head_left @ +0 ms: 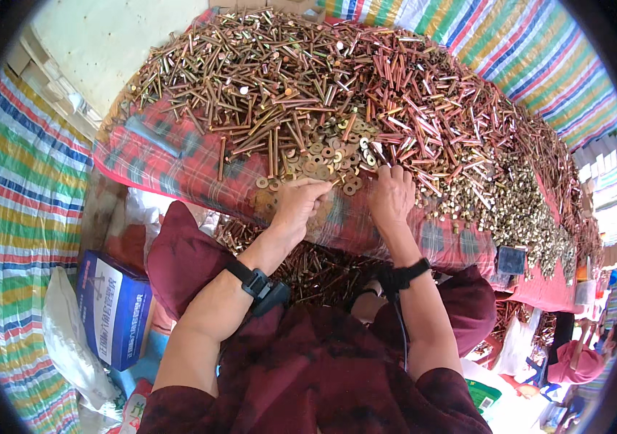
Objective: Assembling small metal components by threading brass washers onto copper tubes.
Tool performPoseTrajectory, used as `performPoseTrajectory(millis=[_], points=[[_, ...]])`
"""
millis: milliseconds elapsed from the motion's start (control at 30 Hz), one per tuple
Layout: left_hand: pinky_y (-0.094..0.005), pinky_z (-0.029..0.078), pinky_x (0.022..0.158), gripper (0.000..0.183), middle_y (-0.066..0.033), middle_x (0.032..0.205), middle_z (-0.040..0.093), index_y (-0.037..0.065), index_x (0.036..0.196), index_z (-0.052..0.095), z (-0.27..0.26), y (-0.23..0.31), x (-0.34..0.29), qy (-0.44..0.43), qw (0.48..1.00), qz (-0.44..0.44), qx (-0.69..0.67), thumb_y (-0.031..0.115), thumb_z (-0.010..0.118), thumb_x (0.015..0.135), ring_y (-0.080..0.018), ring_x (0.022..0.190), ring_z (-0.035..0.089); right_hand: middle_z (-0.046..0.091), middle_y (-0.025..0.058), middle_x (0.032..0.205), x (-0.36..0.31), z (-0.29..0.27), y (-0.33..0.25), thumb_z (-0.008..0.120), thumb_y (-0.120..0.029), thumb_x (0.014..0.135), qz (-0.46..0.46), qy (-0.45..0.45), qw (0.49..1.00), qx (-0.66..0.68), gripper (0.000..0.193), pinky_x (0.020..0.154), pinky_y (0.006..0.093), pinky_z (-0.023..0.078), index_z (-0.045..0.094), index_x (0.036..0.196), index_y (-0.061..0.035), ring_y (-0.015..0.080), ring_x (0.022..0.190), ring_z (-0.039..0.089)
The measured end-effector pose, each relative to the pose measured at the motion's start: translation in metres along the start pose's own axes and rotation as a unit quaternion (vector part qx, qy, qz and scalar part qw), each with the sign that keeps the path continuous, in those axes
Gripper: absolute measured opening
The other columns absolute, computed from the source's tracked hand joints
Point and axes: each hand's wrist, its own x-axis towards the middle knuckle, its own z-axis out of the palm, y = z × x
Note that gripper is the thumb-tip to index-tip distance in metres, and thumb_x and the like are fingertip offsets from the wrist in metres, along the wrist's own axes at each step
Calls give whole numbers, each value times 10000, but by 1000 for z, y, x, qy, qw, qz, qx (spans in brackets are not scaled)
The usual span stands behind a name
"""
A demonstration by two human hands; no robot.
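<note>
A huge heap of long brass and copper coloured bolts (337, 79) covers a table draped in red plaid cloth (171, 163). At its near edge lies a small pile of flat washers (326, 158). My left hand (297, 202) rests at the table's front edge with fingers curled, pinching a washer just below that pile. My right hand (391, 194) is beside it, fingers bent down among the washers and bolts; what it grips is hidden. Both wrists wear black bands. More bolts (315, 271) lie in a container in my lap.
Small brass nuts (511, 202) spread across the table's right side, near a small dark box (511, 260). A blue carton (116, 307) and white plastic bags stand at my left on striped tarpaulin (11, 195). Another person (576, 358) sits at the lower right.
</note>
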Motion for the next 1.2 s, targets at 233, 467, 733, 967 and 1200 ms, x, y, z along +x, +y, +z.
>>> performPoseTrajectory(millis=[233,467,733,967,1200], points=[[-202,276,461,114,-1,665,567,18,779,660,1,5,3,-55,996,23,61,129,683,770,-40,519,420,593,100,923,-32,-53,-5,550,-14,751,0,-27,994,106,306,721,421,487,616,1030,-122,331,854,600],[-210,373,535,144,-13,685,611,0,820,696,9,9,-1,-139,946,133,261,134,670,772,-69,578,503,567,88,901,-48,-68,19,563,11,717,-60,-15,988,145,298,705,403,491,620,982,-113,312,821,589],[-222,407,572,260,-13,729,615,-13,931,671,26,-31,-6,-154,958,170,170,224,640,828,-71,609,524,565,118,822,-73,-78,10,596,-10,715,-157,-95,958,221,220,681,416,492,610,926,-73,330,800,586],[-183,316,479,226,10,682,560,13,886,676,27,-24,-12,-207,967,0,151,229,700,826,-49,534,442,598,170,850,-50,-46,69,617,-139,828,98,-31,979,174,111,697,455,484,616,904,-57,382,825,593],[-191,295,481,133,13,664,533,34,753,633,33,-16,-10,-150,985,-21,84,132,711,798,-44,545,410,598,145,887,-41,-22,83,621,-143,798,66,-66,993,66,152,715,463,493,524,876,-55,359,855,594]])
